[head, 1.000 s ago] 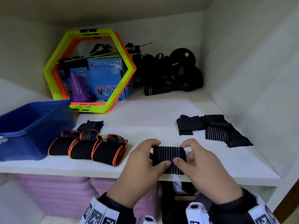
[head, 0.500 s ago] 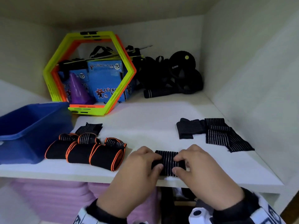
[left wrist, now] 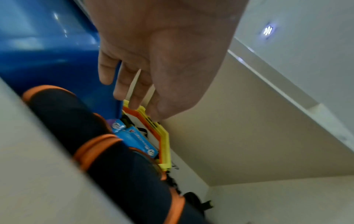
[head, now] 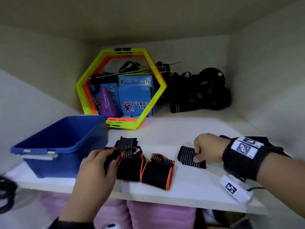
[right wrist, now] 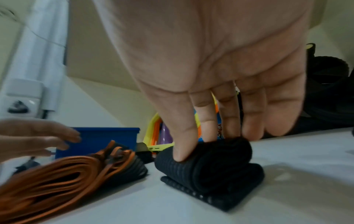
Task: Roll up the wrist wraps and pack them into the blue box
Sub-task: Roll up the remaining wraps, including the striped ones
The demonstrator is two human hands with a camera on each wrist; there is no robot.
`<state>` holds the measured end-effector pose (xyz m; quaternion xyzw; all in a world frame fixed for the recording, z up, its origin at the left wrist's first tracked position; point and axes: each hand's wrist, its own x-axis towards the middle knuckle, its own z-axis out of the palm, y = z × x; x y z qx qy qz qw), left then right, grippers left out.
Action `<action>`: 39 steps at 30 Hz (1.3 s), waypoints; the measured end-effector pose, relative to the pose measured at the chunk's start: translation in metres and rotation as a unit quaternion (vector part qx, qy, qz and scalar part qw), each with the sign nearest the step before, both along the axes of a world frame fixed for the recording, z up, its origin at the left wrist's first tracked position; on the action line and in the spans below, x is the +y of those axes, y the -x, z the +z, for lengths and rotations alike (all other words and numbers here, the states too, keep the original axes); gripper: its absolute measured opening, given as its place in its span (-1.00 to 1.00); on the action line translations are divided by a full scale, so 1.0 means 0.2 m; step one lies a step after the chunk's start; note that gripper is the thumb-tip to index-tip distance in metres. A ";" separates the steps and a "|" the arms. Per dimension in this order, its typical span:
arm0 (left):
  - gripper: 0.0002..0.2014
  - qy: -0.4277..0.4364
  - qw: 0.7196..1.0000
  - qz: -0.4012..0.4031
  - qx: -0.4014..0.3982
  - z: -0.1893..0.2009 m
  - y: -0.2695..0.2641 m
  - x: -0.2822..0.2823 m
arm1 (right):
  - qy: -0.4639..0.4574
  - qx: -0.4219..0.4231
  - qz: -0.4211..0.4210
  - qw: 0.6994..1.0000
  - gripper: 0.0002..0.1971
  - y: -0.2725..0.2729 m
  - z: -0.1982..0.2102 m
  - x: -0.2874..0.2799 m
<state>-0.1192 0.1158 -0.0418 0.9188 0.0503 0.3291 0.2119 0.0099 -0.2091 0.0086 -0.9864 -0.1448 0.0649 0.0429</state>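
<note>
Both hands rolled striped wrap a second ago; now right hand [head: 208, 148] pinches finished roll [head: 189, 156] alone, left hand [head: 97, 164] fingers loose (not gripping yet) over orange-edged roll [head: 113, 158] beneath it; packing next.

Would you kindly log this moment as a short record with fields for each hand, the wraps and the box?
left hand: reaching over the leftmost orange-edged roll, fingers loosely extended
right hand: grips the striped black roll on the shelf
orange-edged rolls: three side by side on the shelf
blue box: at left, no wrap seen inside
</note>
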 end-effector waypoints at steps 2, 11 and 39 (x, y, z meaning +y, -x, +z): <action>-0.65 -0.009 0.999 0.031 0.012 -0.08 -0.03 0.07 | -0.019 -0.007 0.001 1.000 -0.72 -0.10 0.01 0.09; -0.52 -0.059 0.998 -0.004 0.020 -0.23 -0.08 0.17 | -0.041 0.003 0.049 0.998 -0.70 -0.26 0.04 0.50; -0.91 -0.095 0.912 -0.366 0.156 0.45 -0.87 -1.15 | -0.049 -0.026 -0.235 0.970 -0.78 0.10 0.17 -0.94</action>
